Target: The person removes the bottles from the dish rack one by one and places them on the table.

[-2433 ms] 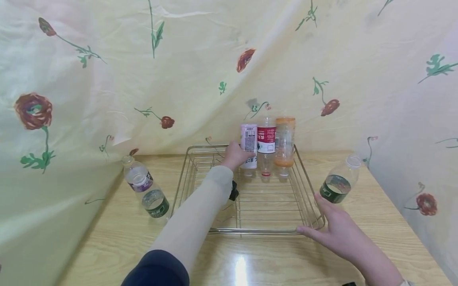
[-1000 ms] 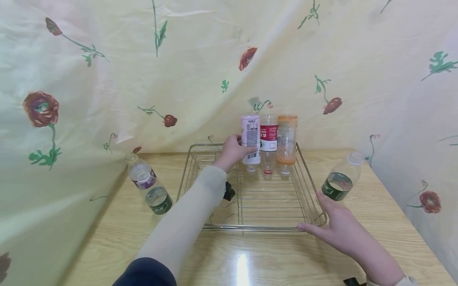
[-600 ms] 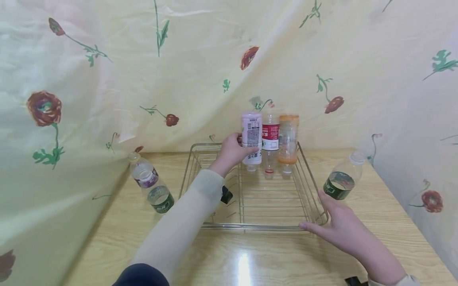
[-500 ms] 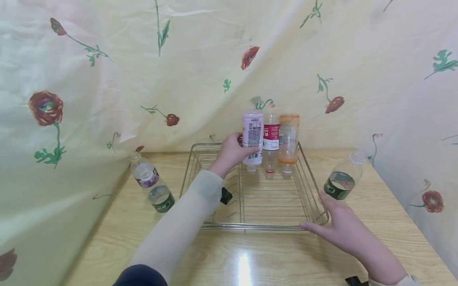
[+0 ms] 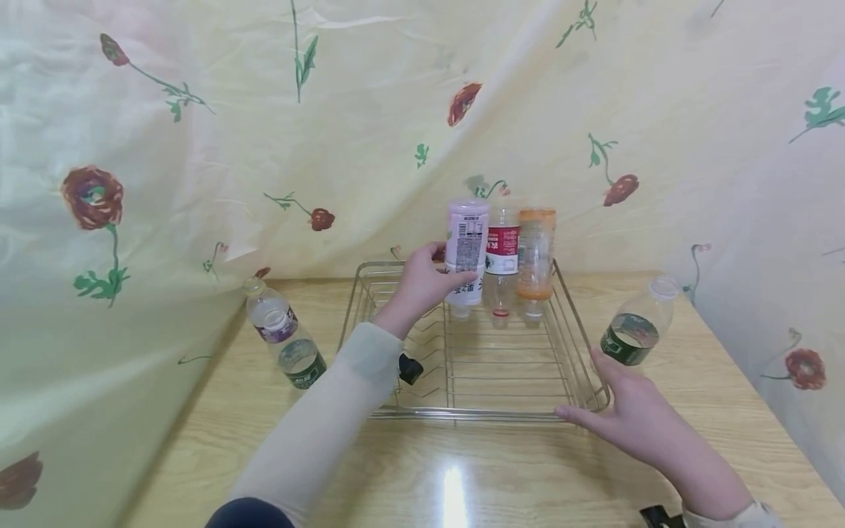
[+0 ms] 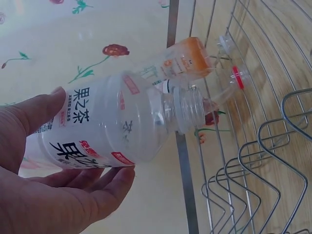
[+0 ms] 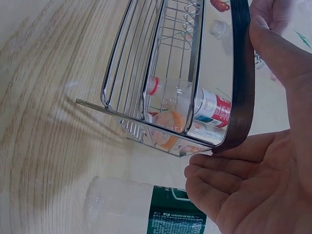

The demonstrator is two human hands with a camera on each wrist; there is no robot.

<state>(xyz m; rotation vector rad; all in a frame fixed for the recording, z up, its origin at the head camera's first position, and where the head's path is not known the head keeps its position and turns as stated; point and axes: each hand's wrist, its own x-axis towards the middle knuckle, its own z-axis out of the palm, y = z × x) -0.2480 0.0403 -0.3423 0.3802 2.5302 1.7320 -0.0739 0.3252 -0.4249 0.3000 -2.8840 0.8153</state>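
My left hand (image 5: 422, 282) grips a pale bottle with a pink-and-white label (image 5: 469, 246), thumb and fingers round its body. The bottle is upside down, and its uncapped threaded neck (image 6: 189, 108) points at the wire rack (image 5: 502, 416). Beside it in the rack stand a clear bottle with a red label (image 5: 503, 253) and an orange-ended bottle (image 5: 537, 257), both neck down. My right hand (image 5: 634, 411) is spread around the rack's near right corner, thumb on the front rail and fingers, fairly straight, against the side; the right wrist view shows the thumb (image 7: 273, 44) at the rim.
Right of the rack, a clear bottle with a green label (image 5: 630, 337) stands near my right fingers. To the left are a purple-labelled bottle (image 5: 272, 319) and a green-labelled bottle (image 5: 304, 364). A floral cloth (image 5: 370, 147) hangs behind the wooden table (image 5: 396, 469).
My left hand has raised the pale bottle and brought it slightly nearer; its base now stands higher than the neighbouring bottles in the head view. The right hand has stayed at the rack corner.
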